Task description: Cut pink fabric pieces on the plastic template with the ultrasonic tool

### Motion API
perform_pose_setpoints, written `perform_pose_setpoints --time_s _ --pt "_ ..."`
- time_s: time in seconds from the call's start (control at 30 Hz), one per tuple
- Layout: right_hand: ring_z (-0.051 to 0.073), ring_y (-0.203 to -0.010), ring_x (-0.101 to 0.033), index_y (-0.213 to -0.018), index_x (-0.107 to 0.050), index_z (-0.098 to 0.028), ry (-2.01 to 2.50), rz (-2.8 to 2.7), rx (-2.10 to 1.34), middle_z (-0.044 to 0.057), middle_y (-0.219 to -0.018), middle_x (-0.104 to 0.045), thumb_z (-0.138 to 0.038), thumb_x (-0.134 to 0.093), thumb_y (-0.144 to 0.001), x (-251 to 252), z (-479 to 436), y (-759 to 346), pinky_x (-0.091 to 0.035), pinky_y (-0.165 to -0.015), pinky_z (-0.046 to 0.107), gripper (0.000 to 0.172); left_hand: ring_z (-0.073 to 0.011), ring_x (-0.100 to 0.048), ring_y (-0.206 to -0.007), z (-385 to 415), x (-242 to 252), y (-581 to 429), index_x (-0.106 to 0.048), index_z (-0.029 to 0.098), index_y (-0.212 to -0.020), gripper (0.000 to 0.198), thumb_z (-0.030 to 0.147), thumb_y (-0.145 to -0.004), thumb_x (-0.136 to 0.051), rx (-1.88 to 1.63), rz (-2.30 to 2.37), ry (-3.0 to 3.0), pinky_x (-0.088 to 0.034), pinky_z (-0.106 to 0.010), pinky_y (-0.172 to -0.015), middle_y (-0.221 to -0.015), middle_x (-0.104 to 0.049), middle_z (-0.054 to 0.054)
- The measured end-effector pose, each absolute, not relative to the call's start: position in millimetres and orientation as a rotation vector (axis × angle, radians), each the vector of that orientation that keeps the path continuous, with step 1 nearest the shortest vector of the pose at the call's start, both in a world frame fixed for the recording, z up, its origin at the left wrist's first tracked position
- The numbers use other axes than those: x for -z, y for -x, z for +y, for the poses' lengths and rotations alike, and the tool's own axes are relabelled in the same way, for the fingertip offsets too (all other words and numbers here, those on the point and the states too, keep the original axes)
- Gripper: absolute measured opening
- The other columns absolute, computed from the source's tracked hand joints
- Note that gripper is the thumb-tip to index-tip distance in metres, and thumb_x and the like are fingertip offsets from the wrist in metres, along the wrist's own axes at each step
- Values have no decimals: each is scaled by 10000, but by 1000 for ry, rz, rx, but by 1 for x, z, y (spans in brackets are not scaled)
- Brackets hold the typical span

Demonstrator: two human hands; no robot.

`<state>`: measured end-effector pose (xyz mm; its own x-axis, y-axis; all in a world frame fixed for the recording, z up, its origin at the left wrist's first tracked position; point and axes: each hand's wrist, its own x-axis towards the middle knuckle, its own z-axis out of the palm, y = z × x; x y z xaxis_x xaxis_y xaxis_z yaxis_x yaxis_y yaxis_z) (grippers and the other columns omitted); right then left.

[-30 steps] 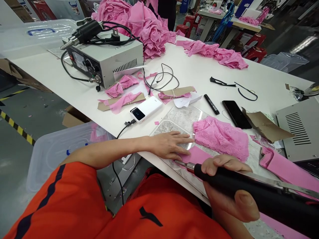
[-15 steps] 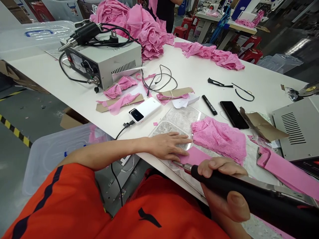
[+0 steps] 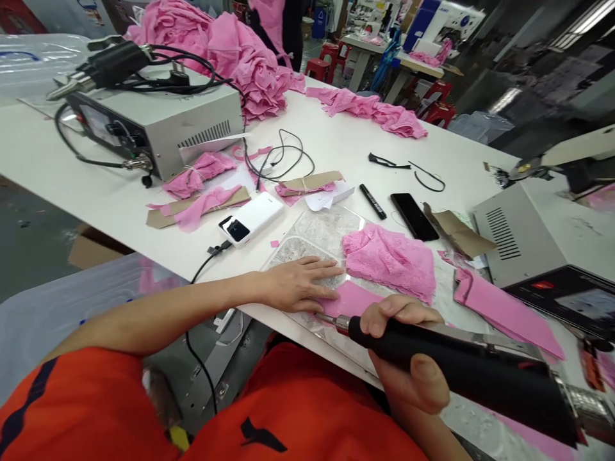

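Observation:
My left hand (image 3: 300,283) lies flat with its fingers spread, the fingertips at the left edge of a flat pink fabric piece (image 3: 358,301). Beneath them is a marbled, clear-edged board (image 3: 331,224). My right hand (image 3: 408,346) is wrapped round a black handheld tool with a metal tip (image 3: 461,365), which looks like an ultrasonic cutter. Its tip meets the pink piece close to my left fingers; whether it presses into the fabric I cannot tell. A folded pink lace-edged piece (image 3: 389,262) rests just beyond the flat piece.
A grey generator box (image 3: 192,115) with a second handheld tool (image 3: 110,67) on top stands at left. A white power bank (image 3: 252,218), marker (image 3: 373,202) and phone (image 3: 414,216) lie mid-table. Another grey box (image 3: 519,237) and folded pink strips (image 3: 509,314) are at right. Behind is a pink fabric heap (image 3: 250,64).
The whole view has shifted, so things sit further left and more of the right-hand box shows. Both hands keep nearly the same pose, with the tool tip still by the left fingers.

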<state>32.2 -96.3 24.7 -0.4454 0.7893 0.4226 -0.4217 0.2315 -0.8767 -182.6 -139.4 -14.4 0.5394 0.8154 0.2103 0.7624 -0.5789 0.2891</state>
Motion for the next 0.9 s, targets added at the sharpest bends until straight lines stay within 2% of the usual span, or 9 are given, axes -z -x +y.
perform_pose_setpoints --time_s 0.13,0.33,0.53,0.9 --pt "113 -569 -486 -908 -624 -201 379 -1334 -1282 24 -853 -542 -420 -608 -761 -32 -73 -46 -460 -507 315 264 -279 -375 -1401 -140 15 186 -634 214 -1242 324 322 -988 -465 -579 1315 -2611 -357 -450 -1115 -1477 -450 -120" --pt "110 -520 -508 -813 -640 -199 435 -1171 -1093 10 -779 -578 -336 -554 -706 -29 -40 -43 -447 -473 290 194 -240 -545 -1256 -138 16 177 -662 160 -1171 318 193 -981 -410 -730 1325 -2618 -447 -397 -1034 -1249 -658 -109" --pt "110 -529 -533 -821 -632 -198 468 -1143 -1080 10 -802 -598 -313 -558 -704 -29 -30 -39 -457 -492 290 179 -238 -574 -1218 -134 15 159 -673 158 -1124 297 176 -971 -419 -712 1309 -2728 -466 -387 -1008 -1248 -660 -100" --pt "104 -476 -502 -727 -612 -170 664 -1022 -880 9 -723 -569 -314 -525 -642 -35 -6 -110 -405 -434 267 188 -250 -597 -1191 -111 14 123 -630 115 -1191 308 183 -993 -405 -700 1176 -2805 -487 -419 -1028 -1263 -643 -132"
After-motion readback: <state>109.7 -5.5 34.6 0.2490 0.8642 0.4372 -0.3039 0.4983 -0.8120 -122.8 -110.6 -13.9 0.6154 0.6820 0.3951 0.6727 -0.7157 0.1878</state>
